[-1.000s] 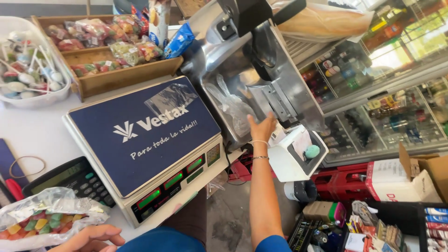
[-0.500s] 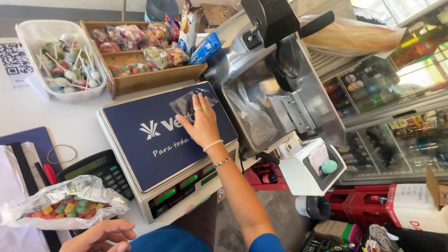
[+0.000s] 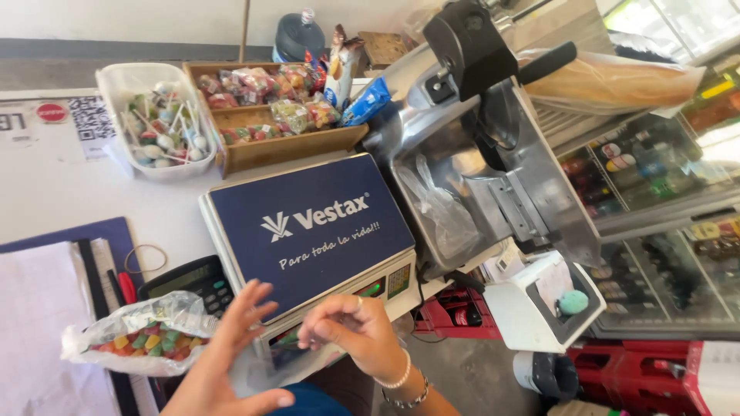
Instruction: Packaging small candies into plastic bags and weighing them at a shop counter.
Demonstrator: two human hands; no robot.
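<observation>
1. Far left on the white counter [image 3: 46, 192]: a flat sheet bearing a red round sticker [image 3: 52, 112] and a square black-and-white code patch [image 3: 93, 121]. Beside it stands a clear tub of lollipops [image 3: 158, 127].

2. Lower left, a clear bag of coloured candies [image 3: 139, 339] lies on the counter, just by a black calculator [image 3: 189, 281]. A second ago it lay under the person's left hand; now it lies free of it.

3. The left hand [image 3: 223, 362] is up now, fingers spread wide, palm turned toward the other hand.

4. Between the two hands hangs a thin clear plastic sheet [image 3: 266, 370], in front of the scale's near edge. Half a second ago the right hand lay flat on the scale's top; it has come back toward the body.

5. The right hand [image 3: 351, 331] is curled, fingertips pinching the sheet's upper edge, bracelets at the wrist. Judged from this, the sheet has been fetched and the hands are working on it.

6. Centre: the scale [image 3: 308, 231], with a dark blue top printed in white lettering and a white leaf-like mark.

7. Behind it, a wooden tray of wrapped sweets [image 3: 270, 108], with red, green and blue packets.

8. Right: a steel slicing machine [image 3: 478, 162], then a glass-fronted case of bottles [image 3: 663, 185].
</observation>
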